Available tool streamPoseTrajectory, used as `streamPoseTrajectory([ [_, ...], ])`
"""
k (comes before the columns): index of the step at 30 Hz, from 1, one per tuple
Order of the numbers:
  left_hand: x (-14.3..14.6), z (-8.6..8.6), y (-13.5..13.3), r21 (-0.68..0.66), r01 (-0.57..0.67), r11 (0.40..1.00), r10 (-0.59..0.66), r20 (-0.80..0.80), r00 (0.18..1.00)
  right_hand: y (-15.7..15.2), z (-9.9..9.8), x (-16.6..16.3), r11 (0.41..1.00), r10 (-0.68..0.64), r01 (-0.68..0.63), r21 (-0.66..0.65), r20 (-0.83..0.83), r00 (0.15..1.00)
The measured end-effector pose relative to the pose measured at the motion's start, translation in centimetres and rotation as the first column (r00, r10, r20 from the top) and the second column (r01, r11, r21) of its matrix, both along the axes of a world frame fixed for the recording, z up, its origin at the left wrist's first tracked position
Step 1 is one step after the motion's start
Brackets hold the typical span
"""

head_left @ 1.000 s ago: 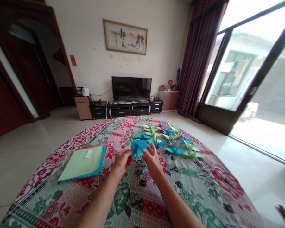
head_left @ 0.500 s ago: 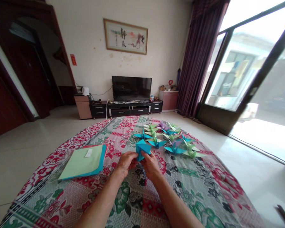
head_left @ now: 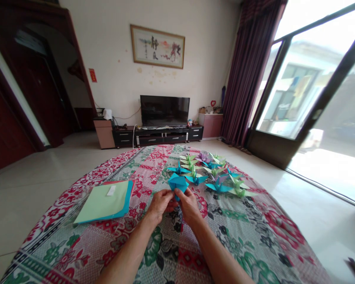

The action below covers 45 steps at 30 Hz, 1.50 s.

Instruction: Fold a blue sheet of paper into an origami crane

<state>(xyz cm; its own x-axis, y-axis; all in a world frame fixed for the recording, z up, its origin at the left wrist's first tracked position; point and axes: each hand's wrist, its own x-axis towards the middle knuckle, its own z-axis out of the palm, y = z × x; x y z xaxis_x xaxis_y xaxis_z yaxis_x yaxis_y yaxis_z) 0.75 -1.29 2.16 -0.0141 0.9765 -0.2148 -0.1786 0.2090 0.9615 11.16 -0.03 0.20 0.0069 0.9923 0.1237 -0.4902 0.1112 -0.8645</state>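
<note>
Evidently both hands share one grip: the left hand [head_left: 159, 206] and the right hand [head_left: 189, 206] are pinched together on the lower part of the blue folded paper [head_left: 178, 182], the right thumb pressing its near face. The paper is over the middle of the table [head_left: 162, 252], well in from its far edge; the fingers hide its lower end. The step looks like shaping or creasing a fold. To do it well, I'd let the left fingers steady the layers, line up the paper's edges before pressing, then run the right thumb firmly along the crease. A light pinch should spare the thin points. The paper cranes [head_left: 219, 185] stand toward the table's far right edge, the sheet stack [head_left: 102, 205] toward its left edge, both clear of the hands.
</note>
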Motion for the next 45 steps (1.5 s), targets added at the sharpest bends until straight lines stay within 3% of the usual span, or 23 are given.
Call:
streamPoseTrajectory([
  [5, -0.2, 0.0, 0.0, 0.041, 0.003, 0.999, 0.003, -0.151, 0.988, 0.1, -0.1, 0.4, 0.998, -0.058, 0.052, 0.043, 0.143, 0.988],
  [12, -0.4, 0.2, -0.1, 0.027, 0.036, 0.999, -0.031, -0.162, 0.986, 0.3, -0.2, 0.7, 0.998, 0.048, -0.052, 0.032, 0.113, 0.992],
  [15, -0.8, 0.3, 0.0, 0.062, 0.092, 0.994, -0.073, -0.257, 0.964, 0.5, -0.2, 0.9, 0.999, 0.042, -0.041, -0.01, 0.09, 0.995],
  [17, -1.3, 0.5, 0.1, 0.151, 0.058, 0.987, 0.004, -0.384, 0.924, 0.6, -0.3, 1.0, 1.0, 0.016, -0.013, -0.027, 0.116, 0.993],
  [20, -2.1, 1.0, 0.3, 0.436, -0.102, 0.894, 0.326, -0.477, 0.816, 0.7, -0.5, 1.0, 1.0, -0.018, 0.017, 0.006, 0.191, 0.981],
  [23, -2.5, 1.3, 0.4, 0.631, -0.03, 0.776, 0.446, -0.514, 0.733, 0.6, -0.7, 0.7, 0.996, -0.025, 0.002, 0.087, 0.265, 0.964],
  [25, -2.4, 1.3, 0.5, 0.672, 0.042, 0.739, 0.462, -0.551, 0.695, 0.5, -0.9, 0.4, 0.991, -0.03, -0.013, 0.131, 0.319, 0.947],
  [31, -2.0, 0.7, 0.9, 0.633, 0.036, 0.773, 0.505, -0.649, 0.569, 0.2, -1.3, -0.2, 0.985, -0.062, -0.014, 0.173, 0.426, 0.902],
  [37, -1.8, 0.2, 0.9, 0.619, -0.101, 0.779, 0.547, -0.592, 0.591, -0.3, -0.8, -0.9, 0.996, -0.017, -0.016, 0.084, 0.377, 0.926],
  [41, -1.4, 0.2, 0.7, 0.606, -0.128, 0.785, 0.559, -0.604, 0.568, -0.6, -0.2, -1.2, 0.999, 0.028, -0.038, 0.026, 0.313, 0.949],
  [45, -1.1, 0.2, 0.5, 0.566, -0.159, 0.809, 0.536, -0.598, 0.596, -0.5, -0.1, -1.3, 0.999, 0.048, -0.044, -0.023, 0.25, 0.967],
])
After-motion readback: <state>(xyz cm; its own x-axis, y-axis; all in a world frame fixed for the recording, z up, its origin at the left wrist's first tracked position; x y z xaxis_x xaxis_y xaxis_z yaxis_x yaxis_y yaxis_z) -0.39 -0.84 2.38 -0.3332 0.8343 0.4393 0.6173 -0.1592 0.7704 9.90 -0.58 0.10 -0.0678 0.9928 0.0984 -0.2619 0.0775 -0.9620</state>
